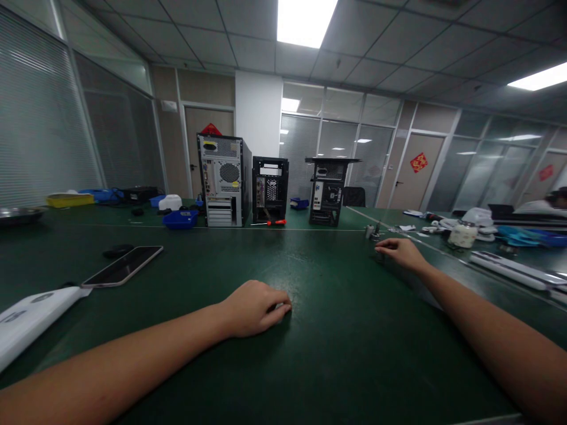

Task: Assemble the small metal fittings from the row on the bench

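Observation:
My left hand (254, 308) rests on the green table mat (336, 330) near the middle, fingers curled over a small pale thing I cannot make out. My right hand (401, 252) reaches out to the right, fingers bent and pinching at small metal parts (372, 233) beside the mat's seam. What the right fingers hold, if anything, is too small to tell.
Three computer cases (224, 180) (270, 189) (328, 190) stand at the back with a red-handled screwdriver (272, 222) in front. A phone (123, 266) and a white device (31, 316) lie at left. Blue trays (179, 219) and clutter sit on the right table.

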Action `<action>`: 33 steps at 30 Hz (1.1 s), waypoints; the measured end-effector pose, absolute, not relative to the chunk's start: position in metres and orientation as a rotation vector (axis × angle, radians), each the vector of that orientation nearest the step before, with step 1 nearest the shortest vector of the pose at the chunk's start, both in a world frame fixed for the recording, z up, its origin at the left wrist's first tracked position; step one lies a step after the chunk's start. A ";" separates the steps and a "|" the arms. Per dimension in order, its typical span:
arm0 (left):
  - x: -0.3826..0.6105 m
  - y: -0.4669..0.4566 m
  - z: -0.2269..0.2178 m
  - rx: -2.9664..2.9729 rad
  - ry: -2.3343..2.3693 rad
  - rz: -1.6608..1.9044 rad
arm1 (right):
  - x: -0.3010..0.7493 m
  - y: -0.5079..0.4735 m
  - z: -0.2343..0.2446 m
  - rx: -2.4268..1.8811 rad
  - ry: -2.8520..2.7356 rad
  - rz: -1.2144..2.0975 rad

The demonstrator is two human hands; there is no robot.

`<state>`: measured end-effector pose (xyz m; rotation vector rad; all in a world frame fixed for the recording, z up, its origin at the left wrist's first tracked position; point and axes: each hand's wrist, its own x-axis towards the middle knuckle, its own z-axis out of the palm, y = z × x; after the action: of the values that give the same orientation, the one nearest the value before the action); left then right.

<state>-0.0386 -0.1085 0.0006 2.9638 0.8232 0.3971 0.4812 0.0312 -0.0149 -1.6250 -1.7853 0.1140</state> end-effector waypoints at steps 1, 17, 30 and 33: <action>-0.038 -0.108 0.000 2.966 0.823 0.396 | 0.482 0.032 -0.015 -1.627 -1.787 0.125; -0.041 -0.112 0.000 2.987 0.816 0.420 | 0.478 0.026 -0.014 -1.657 -1.704 0.371; -0.042 -0.114 0.001 2.993 0.815 0.433 | 0.478 0.027 -0.017 -1.674 -1.700 0.380; -0.043 -0.113 0.000 2.999 0.809 0.436 | 0.479 0.029 -0.018 -1.662 -1.728 0.369</action>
<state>-0.0427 -0.1131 -0.0001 2.9986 0.8091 0.4362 0.4792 0.0292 -0.0178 -1.6621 -1.7281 0.3689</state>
